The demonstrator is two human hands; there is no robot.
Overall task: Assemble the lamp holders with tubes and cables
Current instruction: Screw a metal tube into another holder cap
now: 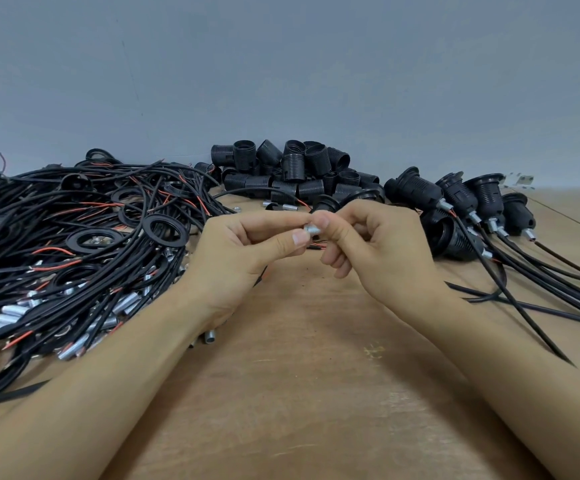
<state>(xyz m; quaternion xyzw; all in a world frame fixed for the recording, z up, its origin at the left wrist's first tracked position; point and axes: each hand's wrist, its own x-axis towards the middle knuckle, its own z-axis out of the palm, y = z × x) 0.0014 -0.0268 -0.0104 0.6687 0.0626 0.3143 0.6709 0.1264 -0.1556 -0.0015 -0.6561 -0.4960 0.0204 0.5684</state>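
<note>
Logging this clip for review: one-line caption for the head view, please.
Both hands, left and right, pinch a small metal tube above the wooden table, between loose cables and finished lamp holders.

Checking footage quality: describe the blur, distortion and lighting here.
Head view: wide-angle lens bows the wooden table edge; left hand and right hand slightly motion-blurred around the metal tube; light soft, even, no glare.
</note>
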